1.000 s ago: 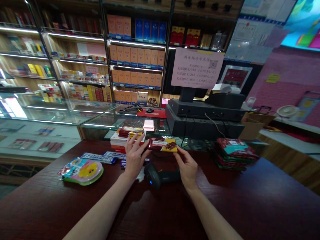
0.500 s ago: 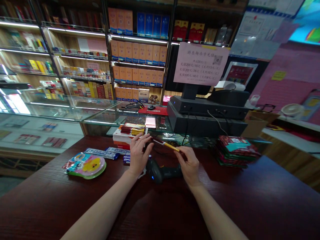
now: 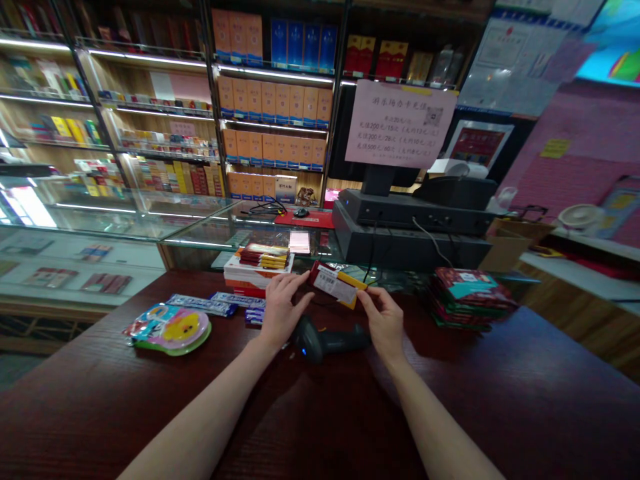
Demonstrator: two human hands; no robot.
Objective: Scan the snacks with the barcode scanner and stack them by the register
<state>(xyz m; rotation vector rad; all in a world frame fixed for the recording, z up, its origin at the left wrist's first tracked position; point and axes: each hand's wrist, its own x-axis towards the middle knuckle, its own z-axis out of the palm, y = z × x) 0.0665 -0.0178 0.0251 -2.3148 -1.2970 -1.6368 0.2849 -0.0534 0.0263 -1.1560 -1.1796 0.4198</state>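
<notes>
A red-and-yellow wrapped snack bar (image 3: 336, 285) is held above the table, its white barcode label facing me. My right hand (image 3: 384, 319) pinches the yellow end between thumb and fingers. At the red end is my left hand (image 3: 285, 305), fingers stretched out and thumb apart; its fingertips are at the wrapper's edge, and I cannot tell whether they press on it. Below the bar a black barcode scanner (image 3: 330, 342) lies on the table with a blue light on. Similar red-and-yellow bars (image 3: 265, 256) are stacked on a white-and-orange box (image 3: 245, 274) behind my left hand.
On the dark wooden table (image 3: 320, 420), blue-and-white packets (image 3: 200, 304) and a colourful toy pack (image 3: 173, 328) lie left. A pile of red-and-green packets (image 3: 470, 297) stands right. Behind are a glass counter (image 3: 200, 233) and a monitor (image 3: 377, 180) with a pink notice (image 3: 400, 127).
The snack bar has turned from edge-on to show its flat labelled side. My left hand has shifted slightly right, while my right hand keeps hold of the yellow end.
</notes>
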